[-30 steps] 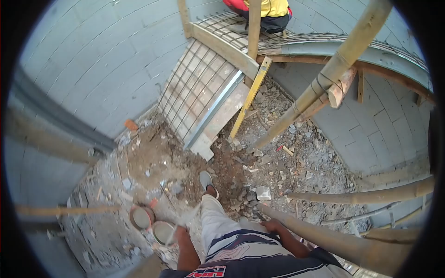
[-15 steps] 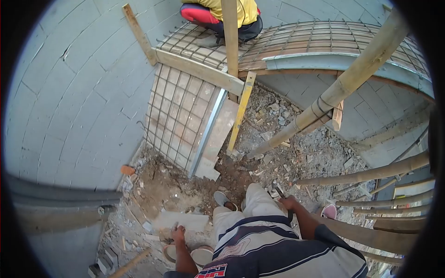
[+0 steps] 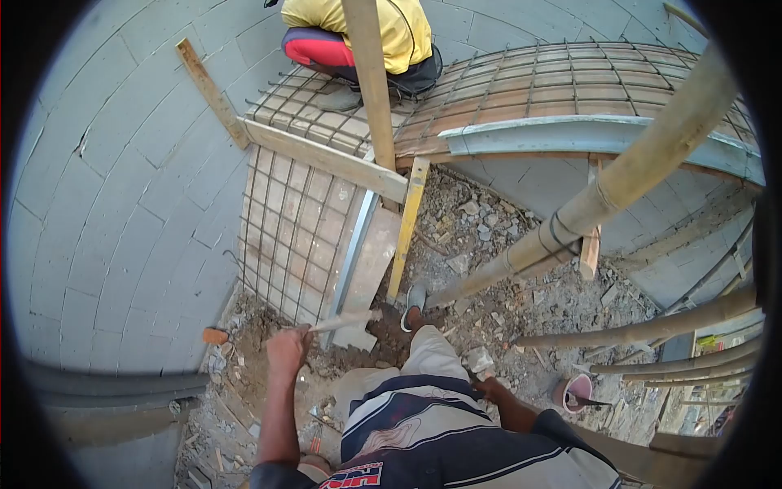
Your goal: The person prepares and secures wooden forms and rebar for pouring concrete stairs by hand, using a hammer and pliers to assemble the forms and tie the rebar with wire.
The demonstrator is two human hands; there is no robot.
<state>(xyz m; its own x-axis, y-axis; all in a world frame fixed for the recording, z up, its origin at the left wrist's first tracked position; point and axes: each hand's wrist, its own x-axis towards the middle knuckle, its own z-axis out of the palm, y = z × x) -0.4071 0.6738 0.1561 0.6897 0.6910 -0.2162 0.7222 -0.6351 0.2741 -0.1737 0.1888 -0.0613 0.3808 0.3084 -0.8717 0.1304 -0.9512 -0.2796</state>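
My left hand [image 3: 287, 354] is closed on one end of a thin pale board [image 3: 346, 321]. It is held up off the ground, nearly edge-on to me, and points right across the foot of the sloping formwork [image 3: 350, 232]. My right hand [image 3: 490, 391] is low beside my right thigh with its fingers curled; what it holds is hidden in this view. A pale lump of rubble [image 3: 479, 360] shows just beyond that hand. A yellow spirit level [image 3: 407, 230] leans upright against the formwork's side board, ahead of my foot.
A person in a yellow top [image 3: 399, 37] crouches on the rebar mesh [image 3: 562, 77] above. A thick bamboo pole [image 3: 603, 196] slants across the right side, with more poles [image 3: 643, 318] below it. Rubble [image 3: 481, 220] covers the ground. A pink bucket [image 3: 575, 391] stands at right, a block wall [image 3: 122, 220] at left.
My left hand has lifted the pale board from the ground, up and forward. My right hand, which had a hammer in it, has drawn lower beside my thigh. My foot has stepped forward.
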